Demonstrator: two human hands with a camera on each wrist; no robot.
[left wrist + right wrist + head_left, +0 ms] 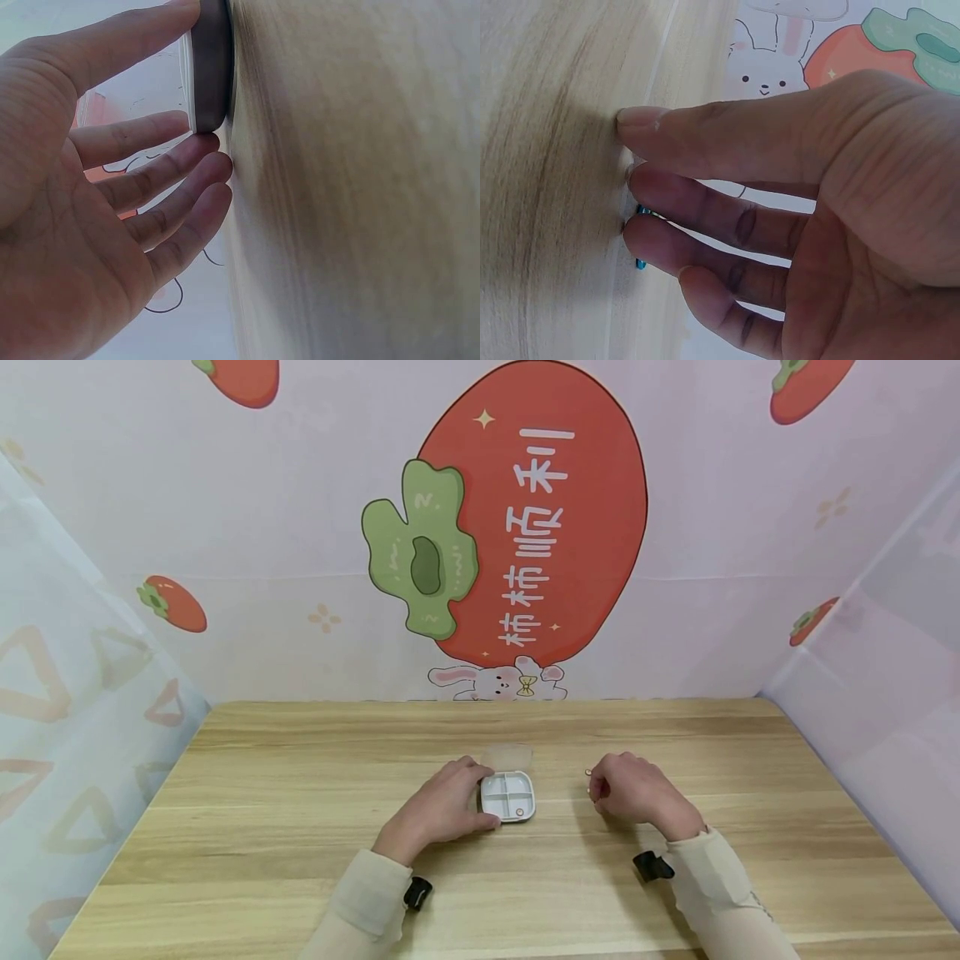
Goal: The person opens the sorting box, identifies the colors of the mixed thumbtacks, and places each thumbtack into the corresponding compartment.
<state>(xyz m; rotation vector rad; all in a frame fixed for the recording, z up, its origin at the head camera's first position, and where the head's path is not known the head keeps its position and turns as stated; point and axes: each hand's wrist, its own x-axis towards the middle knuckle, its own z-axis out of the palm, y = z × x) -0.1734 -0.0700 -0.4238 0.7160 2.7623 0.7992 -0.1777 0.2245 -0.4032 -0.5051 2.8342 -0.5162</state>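
Note:
My left hand [447,800] holds a small white box [508,797] with four compartments by its sides, thumb at the near edge and fingers at the far one. The box's dark outer side [210,71] shows in the left wrist view. One small ring-like piece [519,812] lies in its near right compartment. Right of the box, my right hand [628,787] has its thumb and fingertips down at the tabletop, beside a tiny ring-like piece [588,772]. Small teal pieces [641,264] show behind those fingers. Whether anything is pinched between the fingertips is hidden.
A clear lid [507,755] stands out behind the box. Under everything is a wooden table [300,835]. A printed cloth backdrop [285,527] rises at the table's back edge, with more cloth at both sides.

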